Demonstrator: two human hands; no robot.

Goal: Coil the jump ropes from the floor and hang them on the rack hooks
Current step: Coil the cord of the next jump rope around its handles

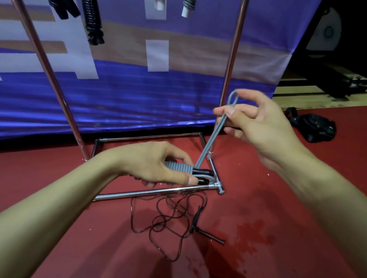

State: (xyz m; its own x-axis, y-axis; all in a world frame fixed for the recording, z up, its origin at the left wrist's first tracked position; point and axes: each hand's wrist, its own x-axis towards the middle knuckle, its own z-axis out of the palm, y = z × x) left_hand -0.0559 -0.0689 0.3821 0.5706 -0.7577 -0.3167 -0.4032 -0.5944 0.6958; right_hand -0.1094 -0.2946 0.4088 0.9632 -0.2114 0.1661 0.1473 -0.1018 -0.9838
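Tension matters most here, I judge: I would keep the grey jump rope taut and lay each turn snug against the last one on the handles. My left hand is curled round the wrapped handles, low over the rack base. My right hand pinches the doubled end loop. A black rope lies loose on the floor by the base's front rail.

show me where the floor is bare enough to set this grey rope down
Bare red floor lies right of the rack base, short of the black bag. Another patch lies left, under the left forearm. The middle is crowded: the loose black rope sprawls there.
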